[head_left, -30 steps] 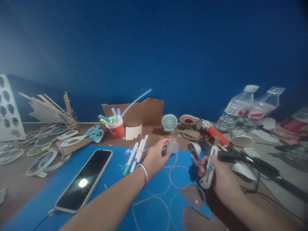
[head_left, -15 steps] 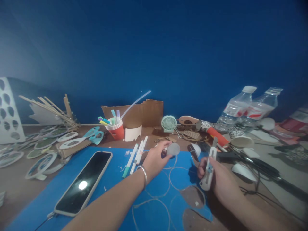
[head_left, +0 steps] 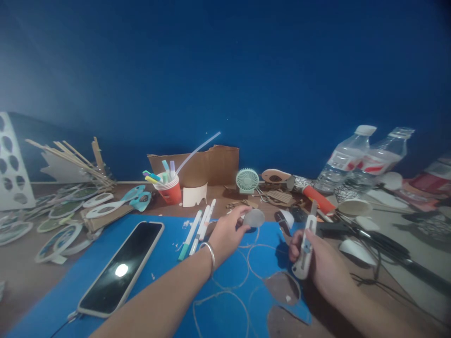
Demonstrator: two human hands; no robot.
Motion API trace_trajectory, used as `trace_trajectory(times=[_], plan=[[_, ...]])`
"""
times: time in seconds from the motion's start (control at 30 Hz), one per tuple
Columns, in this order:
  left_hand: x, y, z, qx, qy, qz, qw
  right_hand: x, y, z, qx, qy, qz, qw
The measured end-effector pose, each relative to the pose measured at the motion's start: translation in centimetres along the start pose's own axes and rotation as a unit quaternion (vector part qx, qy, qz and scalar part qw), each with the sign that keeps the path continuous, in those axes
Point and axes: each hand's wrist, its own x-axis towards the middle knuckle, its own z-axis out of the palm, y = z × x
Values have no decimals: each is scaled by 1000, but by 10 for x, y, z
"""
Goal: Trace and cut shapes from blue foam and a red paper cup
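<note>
- Over the right edge of the blue sheet (head_left: 165, 253): white utility knife (head_left: 306, 248), long axis steep, blade end up and away from the wearer with a slight lean to the right, butt end low toward the sheet.
- Around the knife's handle, beyond the sheet's right edge: right hand (head_left: 322, 256), clenched on it, thumb beside the blue slider; other fingers partly hidden behind the handle.
- At the sheet's far edge, right of its middle: thin grey disc (head_left: 254, 218), broad face turned toward the wearer, round and so without a long axis.
- At the disc's left rim, over the sheet: left hand (head_left: 229, 232), pinching with thumb and fingers, fingertips partly out of sight behind the disc; cannot tell whether resting on the sheet or lifted.
- On the sheet, under and beside the left arm: pale ring outlines, partly covered; near edge of the sheet cut off by the frame.
- On the sheet's left part: phone (head_left: 121, 267), cable running out of frame.
- Beyond the sheet's far edge: green fan (head_left: 246, 180) and red cup (head_left: 169, 192) of pens.
- Far right of the sheet: reddish object (head_left: 431, 178), blurred and cut off.
</note>
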Motion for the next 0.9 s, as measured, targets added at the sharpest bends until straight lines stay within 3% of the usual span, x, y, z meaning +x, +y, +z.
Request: trace_trajectory(times=[0.73, 0.9], plan=[[-1, 6, -3, 20, 0, 13, 1000, 2, 2, -1, 2, -2, -1, 1000], [-1, 8, -2, -77, -19, 25, 997, 1, 3, -1, -59, 41, -44, 996]])
